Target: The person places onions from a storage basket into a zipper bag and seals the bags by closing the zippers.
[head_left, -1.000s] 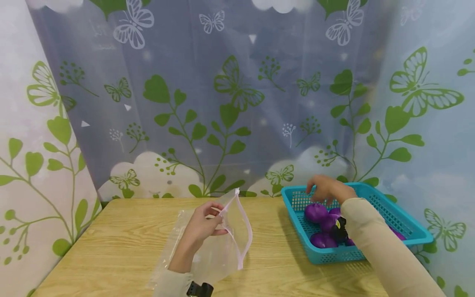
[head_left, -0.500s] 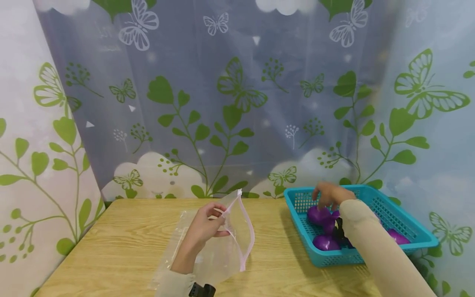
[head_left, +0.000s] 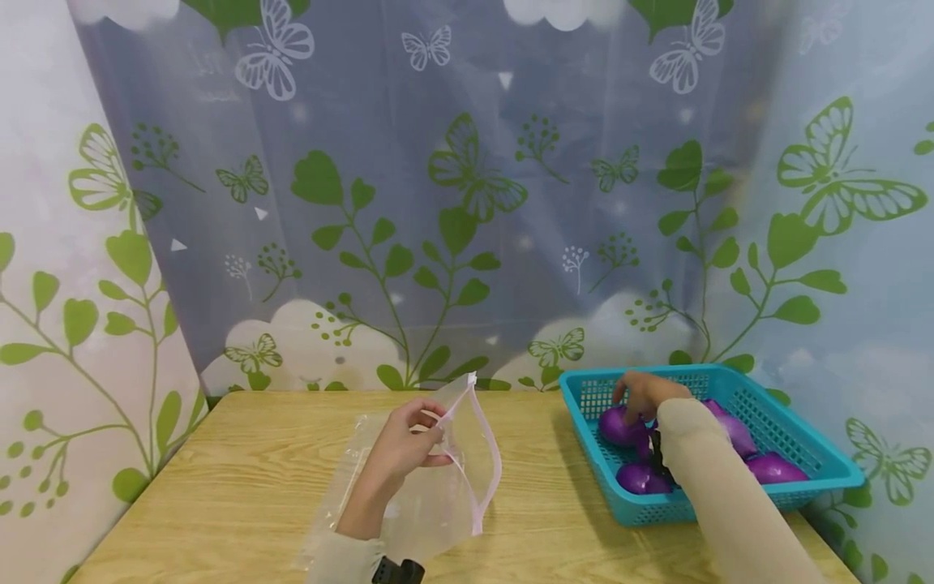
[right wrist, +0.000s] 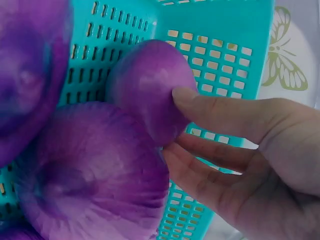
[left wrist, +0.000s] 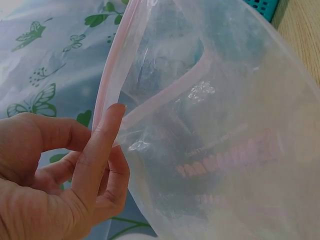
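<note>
My left hand (head_left: 400,444) pinches the opening edge of a clear zip bag (head_left: 430,507) with a pink zip strip. The bag's mouth gapes toward the right, and a white slider (head_left: 472,378) sits at its far end. Faint pink print shows on the bag's side in the left wrist view. At the right, my right hand (head_left: 652,393) reaches into a blue basket (head_left: 627,513) holding several purple onions. Its thumb presses one onion (right wrist: 147,87) from the front while the other fingers curl behind it. A larger onion (right wrist: 95,175) lies right beside that one.
The wooden table (head_left: 248,454) carries the bag at the left and the basket at the right. More onions, such as one onion (head_left: 777,467), lie at the basket's right side. A patterned curtain (head_left: 467,243) stands behind and at both sides.
My right hand has lowered into the basket and closed its fingers on an onion, which has tipped slightly. The left hand keeps hold of the zip bag. The head view has shifted a little.
</note>
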A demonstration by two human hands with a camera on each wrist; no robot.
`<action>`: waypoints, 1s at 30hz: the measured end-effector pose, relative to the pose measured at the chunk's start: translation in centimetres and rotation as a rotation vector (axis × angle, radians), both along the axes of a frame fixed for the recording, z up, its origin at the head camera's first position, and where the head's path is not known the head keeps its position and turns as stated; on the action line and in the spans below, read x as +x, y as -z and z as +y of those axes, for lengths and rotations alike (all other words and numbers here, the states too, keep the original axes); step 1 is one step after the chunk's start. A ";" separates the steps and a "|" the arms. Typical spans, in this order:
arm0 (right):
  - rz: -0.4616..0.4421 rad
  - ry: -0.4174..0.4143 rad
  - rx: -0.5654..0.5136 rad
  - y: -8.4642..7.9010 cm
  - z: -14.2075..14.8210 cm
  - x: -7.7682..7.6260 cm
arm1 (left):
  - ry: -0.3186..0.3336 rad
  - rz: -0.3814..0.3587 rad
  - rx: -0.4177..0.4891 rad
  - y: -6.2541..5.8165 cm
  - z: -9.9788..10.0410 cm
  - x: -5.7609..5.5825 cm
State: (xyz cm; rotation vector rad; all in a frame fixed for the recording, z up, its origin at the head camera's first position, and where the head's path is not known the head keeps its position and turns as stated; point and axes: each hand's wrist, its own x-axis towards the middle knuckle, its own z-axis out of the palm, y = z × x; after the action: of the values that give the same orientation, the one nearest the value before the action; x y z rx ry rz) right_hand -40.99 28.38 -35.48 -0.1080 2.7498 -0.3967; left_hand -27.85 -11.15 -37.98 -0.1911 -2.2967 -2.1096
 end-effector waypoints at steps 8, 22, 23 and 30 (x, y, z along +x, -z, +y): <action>0.001 0.009 0.054 0.2 -0.6 -0.2 | 0.005 0.002 -0.003 0.0 -0.1 0.1; -0.059 -0.050 -0.039 0.6 -1.4 -0.4 | 0.010 0.002 -0.007 -0.2 -0.1 0.1; -0.060 -0.055 -0.049 0.7 -1.4 -0.5 | 0.010 0.003 -0.008 -0.2 -0.1 0.2; -0.079 -0.093 -0.129 0.9 -1.7 -0.6 | 0.008 0.002 -0.009 -0.2 -0.1 0.1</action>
State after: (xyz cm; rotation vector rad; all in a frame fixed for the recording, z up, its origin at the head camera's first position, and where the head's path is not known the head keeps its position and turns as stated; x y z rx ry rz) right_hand -41.57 26.64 -36.41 -0.2468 2.6291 -0.5410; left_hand -27.72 -11.27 -37.78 -0.2029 -2.3082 -2.1019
